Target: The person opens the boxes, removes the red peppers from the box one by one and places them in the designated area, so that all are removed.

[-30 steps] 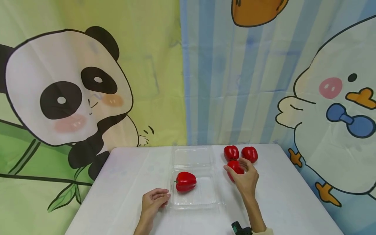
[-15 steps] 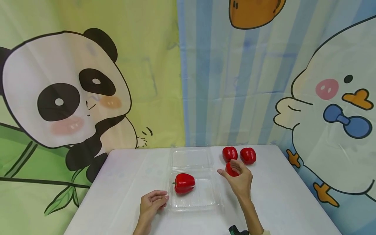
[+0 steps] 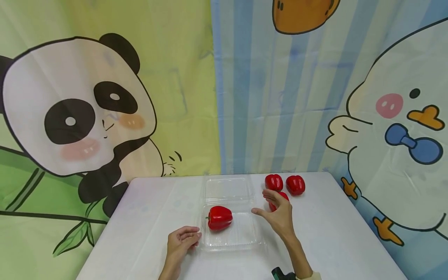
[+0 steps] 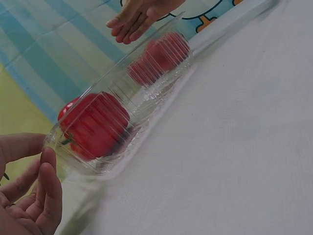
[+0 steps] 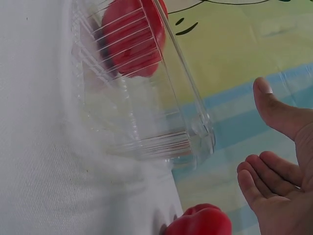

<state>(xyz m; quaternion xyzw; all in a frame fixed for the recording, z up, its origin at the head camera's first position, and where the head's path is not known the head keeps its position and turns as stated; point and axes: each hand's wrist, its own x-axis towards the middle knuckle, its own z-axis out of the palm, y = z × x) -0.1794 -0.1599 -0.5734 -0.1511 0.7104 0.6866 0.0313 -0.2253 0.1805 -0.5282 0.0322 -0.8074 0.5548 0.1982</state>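
Observation:
A clear plastic clamshell box (image 3: 241, 238) lies with its lid (image 3: 228, 188) laid back on the white table. Inside, on the left, rests a red bell pepper (image 3: 220, 217) on its side, green stem to the left. My left hand (image 3: 179, 245) pinches the box's near-left rim between thumb and fingers, as the left wrist view shows. Above the table beside the box's right side, my right hand (image 3: 282, 217) holds nothing, thumb and fingers spread apart. Partly behind it is another red pepper (image 3: 284, 195); the right wrist view catches a pepper (image 5: 200, 223) below this hand.
Two more red peppers, one (image 3: 274, 182) near the lid and one (image 3: 295, 185) to its right, sit toward the table's back edge. A cartoon-printed curtain (image 3: 182, 116) hangs behind the table. A dark device (image 3: 282, 274) is at the right wrist.
My right hand has come away from the nearest loose pepper and shifted left toward the box, with its fingers spread. That pepper remains on the table. My left hand stays at the rim.

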